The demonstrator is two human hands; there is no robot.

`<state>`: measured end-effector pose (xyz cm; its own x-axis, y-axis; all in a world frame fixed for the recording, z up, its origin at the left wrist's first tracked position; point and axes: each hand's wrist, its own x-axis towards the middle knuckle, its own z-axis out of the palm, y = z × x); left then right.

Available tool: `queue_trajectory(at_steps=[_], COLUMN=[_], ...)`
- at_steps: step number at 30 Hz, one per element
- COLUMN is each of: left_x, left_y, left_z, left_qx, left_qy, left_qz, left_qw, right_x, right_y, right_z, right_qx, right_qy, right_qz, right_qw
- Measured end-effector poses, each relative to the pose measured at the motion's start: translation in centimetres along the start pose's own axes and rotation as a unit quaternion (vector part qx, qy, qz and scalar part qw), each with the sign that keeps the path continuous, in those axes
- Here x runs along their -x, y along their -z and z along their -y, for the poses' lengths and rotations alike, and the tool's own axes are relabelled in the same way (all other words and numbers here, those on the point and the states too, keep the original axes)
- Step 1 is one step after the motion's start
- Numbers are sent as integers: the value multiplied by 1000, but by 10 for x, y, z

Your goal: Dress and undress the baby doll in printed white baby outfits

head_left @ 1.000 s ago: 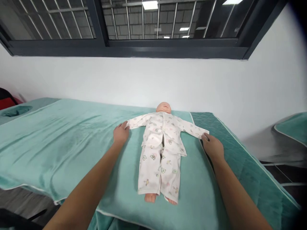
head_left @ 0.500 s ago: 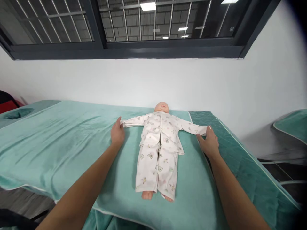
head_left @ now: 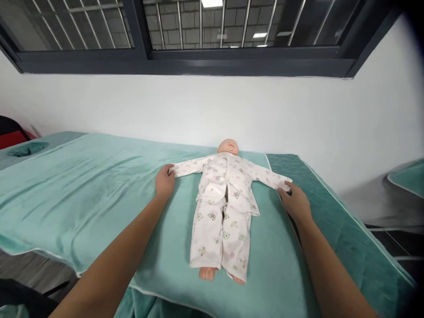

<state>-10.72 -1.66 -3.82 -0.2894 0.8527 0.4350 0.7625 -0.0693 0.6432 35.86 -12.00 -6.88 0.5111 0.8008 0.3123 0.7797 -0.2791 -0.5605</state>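
A baby doll (head_left: 228,146) lies on its back, head toward the wall, with both arms stretched out sideways. It wears a white printed pajama top (head_left: 225,176) and matching pajama pants (head_left: 220,234), and its bare feet poke out below. My left hand (head_left: 164,180) pinches the cuff of the sleeve (head_left: 187,168) on the left side of the view. At the opposite cuff, my right hand (head_left: 294,201) grips the end of the other sleeve (head_left: 271,178) between thumb and fingers. The doll's hands are hidden inside the sleeves.
Under the doll spreads a light green sheet (head_left: 99,190) on a bed against the white wall (head_left: 139,106). A darker green quilted pad (head_left: 334,238) shows at right. Above is a dark-framed window (head_left: 245,62). A red and black item (head_left: 11,137) sits at far left.
The whole view has shifted slightly, so the doll appears a little further right. Both hands stay at the sleeve cuffs, with the fingers a bit more curled. The doll's pose looks the same.
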Motion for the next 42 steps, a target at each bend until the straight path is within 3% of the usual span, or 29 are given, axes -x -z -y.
queue_trajectory(at_steps=[7,11,16,24,42], left_x=[2,4,4,4,2], left_y=[1,3,5,4,-1], left_z=[0,-2,-3,-7,-3], left_qx=[41,55,90,82,80], left_qy=[-16,11,-5,4,36], left_qz=[3,25,-1,4,-5], left_qw=[999,998,996,997,996], right_x=[2,6,6,8,5], right_y=[4,8,8,12,7], right_z=[3,9,10,14,5], right_qx=[-53,-65,-61,-134,-158], right_qy=[9,-11,-26,-83,-89], right_qz=[-6,13,25,-28,-50], right_qw=[999,998,997,987,982])
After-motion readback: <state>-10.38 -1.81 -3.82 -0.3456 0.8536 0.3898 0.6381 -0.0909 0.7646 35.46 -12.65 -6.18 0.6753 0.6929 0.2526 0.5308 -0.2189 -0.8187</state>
